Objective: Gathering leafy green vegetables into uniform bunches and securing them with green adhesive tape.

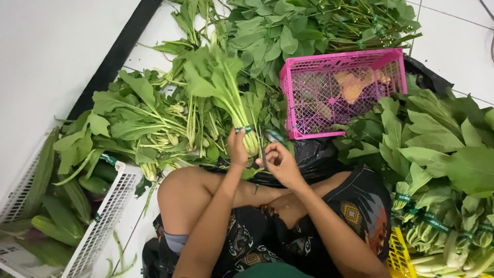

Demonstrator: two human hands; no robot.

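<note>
My left hand (237, 149) grips a bunch of leafy greens (218, 82) near its pale stem ends, where a green band (244, 129) wraps the stalks. The bunch points away from me, leaves uppermost. My right hand (280, 162) is close beside the stem ends, fingers curled around a thin green strip (271, 136); what else it holds I cannot tell. Both hands hover over a black plastic bag (314, 157) in front of my crossed legs.
Loose leafy greens (139, 118) cover the white tiled floor. A pink plastic crate (342, 90) lies tipped ahead. Banded bundles of broad-leaf greens (442, 216) pile at right over a yellow crate (399, 255). A white basket (105, 211) with long green gourds sits at left.
</note>
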